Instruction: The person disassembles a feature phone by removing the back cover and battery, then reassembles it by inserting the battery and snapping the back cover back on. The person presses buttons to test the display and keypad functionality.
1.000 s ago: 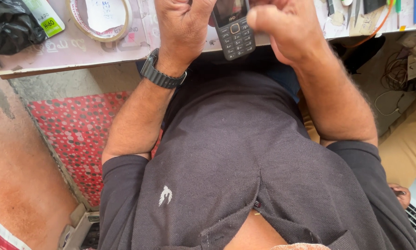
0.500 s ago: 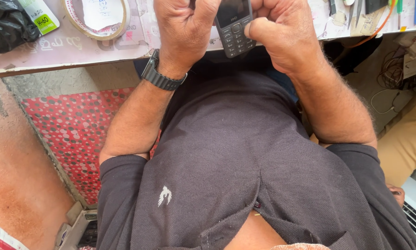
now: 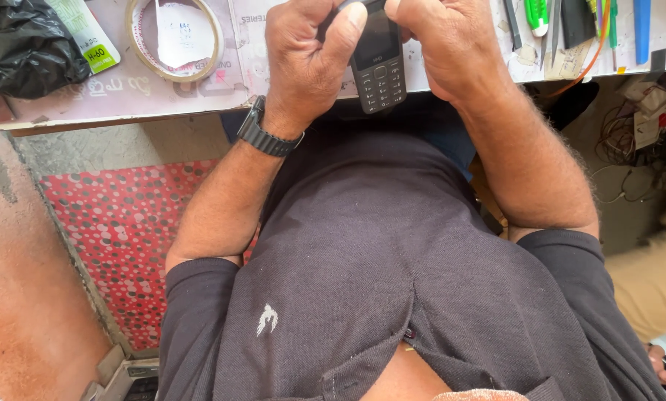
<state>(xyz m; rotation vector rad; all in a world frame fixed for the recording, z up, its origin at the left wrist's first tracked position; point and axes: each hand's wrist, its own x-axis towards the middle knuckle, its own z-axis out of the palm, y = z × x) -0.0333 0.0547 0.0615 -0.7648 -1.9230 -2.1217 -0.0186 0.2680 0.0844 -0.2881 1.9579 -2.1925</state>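
Note:
A small black keypad phone (image 3: 378, 67) is held upright over the near edge of the pale work table (image 3: 125, 96), screen and keys facing me. My left hand (image 3: 307, 56) is curled around the phone's left side, thumb against its upper edge; a black watch sits on that wrist. My right hand (image 3: 440, 44) grips the phone's top right corner, and its fingertips are cut off by the frame's top edge. Both forearms come up from my dark polo shirt, which fills the lower half of the view.
On the table lie a roll of tape (image 3: 173, 37) with paper inside, a crumpled black plastic bag (image 3: 25, 44), a green-labelled packet (image 3: 88, 33), and hand tools (image 3: 563, 26) at the far right. Red dotted flooring (image 3: 117, 245) is at the left, tangled cables (image 3: 630, 141) at the right.
The phone and both hands have shifted slightly toward the table and come closer together. My right hand, which was off the phone a second ago, now grips its top corner.

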